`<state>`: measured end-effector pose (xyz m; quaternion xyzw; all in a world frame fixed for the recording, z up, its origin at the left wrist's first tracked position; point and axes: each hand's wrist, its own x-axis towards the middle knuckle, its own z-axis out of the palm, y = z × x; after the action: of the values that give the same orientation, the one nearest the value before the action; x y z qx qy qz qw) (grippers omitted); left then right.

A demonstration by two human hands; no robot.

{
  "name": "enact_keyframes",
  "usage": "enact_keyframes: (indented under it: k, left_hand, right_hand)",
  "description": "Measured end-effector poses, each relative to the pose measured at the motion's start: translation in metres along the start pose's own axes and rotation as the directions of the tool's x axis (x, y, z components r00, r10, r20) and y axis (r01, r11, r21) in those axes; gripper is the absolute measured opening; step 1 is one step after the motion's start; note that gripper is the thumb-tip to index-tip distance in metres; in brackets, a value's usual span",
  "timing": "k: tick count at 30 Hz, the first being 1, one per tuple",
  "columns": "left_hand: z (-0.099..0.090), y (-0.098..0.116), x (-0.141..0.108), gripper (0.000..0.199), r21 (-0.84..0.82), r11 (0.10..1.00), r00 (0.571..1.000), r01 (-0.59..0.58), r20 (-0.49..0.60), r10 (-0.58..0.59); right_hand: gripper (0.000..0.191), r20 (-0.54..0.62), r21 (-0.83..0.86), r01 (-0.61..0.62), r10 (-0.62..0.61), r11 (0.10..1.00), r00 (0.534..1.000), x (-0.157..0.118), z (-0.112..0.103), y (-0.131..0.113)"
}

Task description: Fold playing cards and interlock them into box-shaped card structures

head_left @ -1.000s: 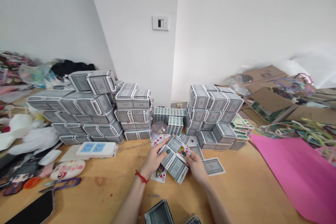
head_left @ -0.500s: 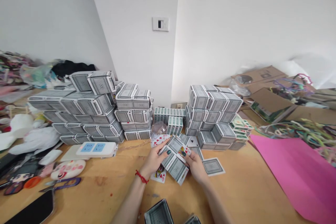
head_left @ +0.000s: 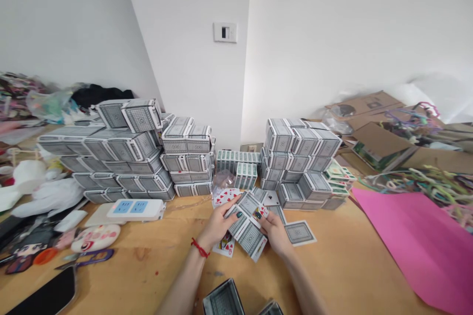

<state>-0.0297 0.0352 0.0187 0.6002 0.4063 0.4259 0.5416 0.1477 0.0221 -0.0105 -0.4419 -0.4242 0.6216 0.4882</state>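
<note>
Playing cards [head_left: 250,240] nudged slightly, both hands [head_left: 215,225] gripping

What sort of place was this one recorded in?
Most likely a craft workspace, whether home or studio is unclear: stacks of card blocks stand on a wooden table, with scissors at the left and a pink sheet at the right.

Lit brightly and softly, seemingly more from the right side, almost white on the right wall [head_left: 351,34] and greyer on the left wall [head_left: 66,24]. Shaded only faintly on the table [head_left: 129,275]. Smeared and stretched toward the edges, notably at the heap [head_left: 18,91] on far left and at the pale plastic [head_left: 439,96] on far right, nearly washed out there; clearer, yet slightly soft, on the playing cards [head_left: 251,239]
</note>
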Motion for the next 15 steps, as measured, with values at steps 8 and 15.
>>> enact_keyframes:
  k: [8,15]
  left_hand:
    - [0.002,-0.001,0.0,0.05,-0.002,1.0,1.0,-0.021,0.009,0.021]
    - [0.002,0.0,0.001,0.049,-0.006,1.0,0.999,-0.024,0.026,0.024]
  right_hand:
    - [0.034,-0.007,0.011,-0.019,0.019,1.0,1.0,-0.003,0.003,-0.003]
    - [0.036,0.013,-0.02,-0.01,0.01,1.0,1.0,-0.008,0.009,-0.016]
